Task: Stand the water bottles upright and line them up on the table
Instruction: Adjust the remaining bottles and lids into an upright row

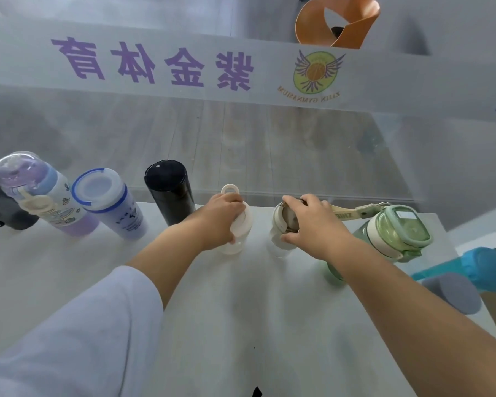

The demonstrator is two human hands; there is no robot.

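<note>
Left fingers (235, 200) curled over the white lid of a clear bottle (236, 224), clamped on its cap from above; right fingers (291, 200) wrapped round the cream flip-top of a second clear bottle (281, 224), thumb low on the near side, likewise closed on it. Both bottles upright on the white worktop (241, 310), close together in the middle of the row, bodies nearly see-through and hard to read against the surface. Risky, probably, because both grips sit high on the lids: a small sideways pull there could tip a tall, light bottle, and the flip-top could spring open under the thumb. Just right of the right hand (312, 222), a beige strap (347, 214) running from the green bottle (390, 233) past the knuckles; likely to snag on a withdrawing wrist and drag that bottle over. Left of the left hand (224, 219), a black flask (169, 193) near enough for a forearm to knock it. Further left, a blue-rimmed bottle (109, 202) and a purple bottle (40, 193), both standing. Far right, a blue bottle (476, 267) apparently lying down at the worktop edge, not yet stood up and perhaps able to roll off.
</note>
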